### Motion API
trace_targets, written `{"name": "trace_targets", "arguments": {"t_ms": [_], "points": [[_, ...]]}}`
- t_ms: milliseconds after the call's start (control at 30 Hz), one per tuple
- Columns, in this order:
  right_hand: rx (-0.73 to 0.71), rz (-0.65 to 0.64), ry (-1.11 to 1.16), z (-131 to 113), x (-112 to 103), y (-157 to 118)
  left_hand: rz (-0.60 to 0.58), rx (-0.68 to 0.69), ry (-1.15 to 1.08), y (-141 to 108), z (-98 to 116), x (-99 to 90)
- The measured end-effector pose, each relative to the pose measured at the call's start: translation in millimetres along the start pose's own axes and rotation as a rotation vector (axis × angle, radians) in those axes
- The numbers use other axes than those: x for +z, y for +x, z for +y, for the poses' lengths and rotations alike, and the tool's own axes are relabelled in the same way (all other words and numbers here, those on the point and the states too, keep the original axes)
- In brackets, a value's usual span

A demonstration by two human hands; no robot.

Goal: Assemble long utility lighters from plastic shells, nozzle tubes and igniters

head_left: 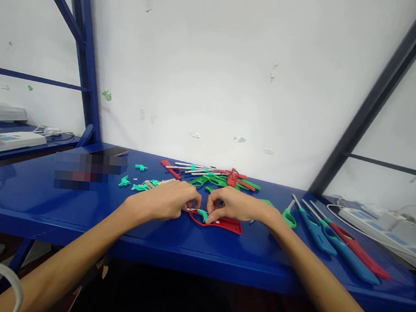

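A red half shell of a long-necked gas lighter (229, 226) lies open side up on the table, its handle pointing right. My left hand (172, 200) has its fingers closed at the shell's narrow front end; the fingertips are partly hidden. With thumb and forefinger, my right hand (230, 205) pinches a light green trigger (202, 215) inside the shell's loop. Behind my hands lies a pile of green shell halves (213, 179), red shell halves (232, 177) and metal tubes (187, 165). Several loose light green triggers (124, 181) lie left of my left hand.
On the right lie lighters with metal necks: blue ones (351, 254), a red one (362, 250) and a green one (289, 218). Power strips (378, 227) sit beyond a dark post (364, 91). A blurred patch (88, 168) covers items at the left.
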State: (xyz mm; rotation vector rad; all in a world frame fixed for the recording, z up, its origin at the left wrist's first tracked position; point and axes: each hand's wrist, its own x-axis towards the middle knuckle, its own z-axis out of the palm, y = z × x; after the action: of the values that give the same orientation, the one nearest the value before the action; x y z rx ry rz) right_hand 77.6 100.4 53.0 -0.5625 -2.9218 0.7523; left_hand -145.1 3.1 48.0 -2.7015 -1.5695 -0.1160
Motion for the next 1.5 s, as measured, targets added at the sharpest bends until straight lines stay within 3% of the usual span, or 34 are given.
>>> {"name": "trace_targets", "arguments": {"t_ms": [400,1033,1500], "points": [[0.034,0.001,0.048,4.5,3.8,2.6,0.017,-0.004,-0.007,-1.4,2.7,0.4],[0.056,0.005,0.009,-1.7,0.7,0.7,-0.072,-0.151,-0.085,0.9,9.6,-5.6],[0.081,0.017,-0.018,-2.4,0.4,1.2,-0.110,-0.151,-0.061,0.5,12.5,-10.5]]}}
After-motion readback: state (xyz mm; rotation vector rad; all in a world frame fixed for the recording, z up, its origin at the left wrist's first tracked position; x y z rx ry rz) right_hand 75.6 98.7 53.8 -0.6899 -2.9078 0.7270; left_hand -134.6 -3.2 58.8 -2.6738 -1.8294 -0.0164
